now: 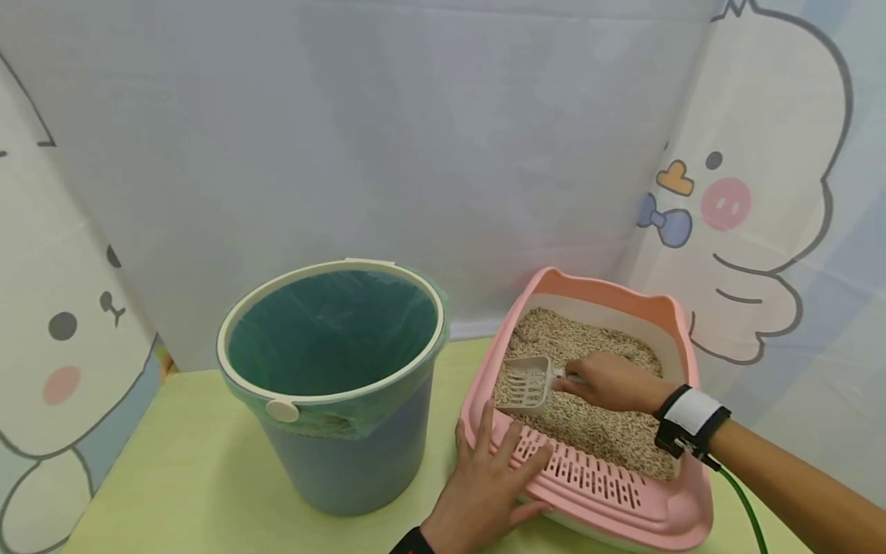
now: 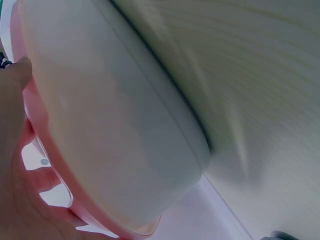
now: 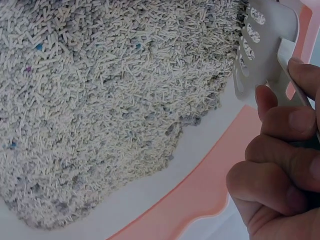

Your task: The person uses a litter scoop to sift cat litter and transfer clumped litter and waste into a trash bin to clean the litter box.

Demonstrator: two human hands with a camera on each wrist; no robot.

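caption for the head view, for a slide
Right hand grips a white slotted scoop in the pellet litter of a pink litter tray; left hand rests on its rim, beside a green-lined bucket.

Pink litter tray (image 1: pixel 681 508), beige litter (image 1: pixel 595 423), white slotted scoop (image 1: pixel 526 381), blue bucket (image 1: pixel 360 462)

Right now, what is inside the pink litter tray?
The litter tray holds pale pellet litter and a white slotted scoop, which the right hand grips by its handle. The tray's floor is covered by the litter.
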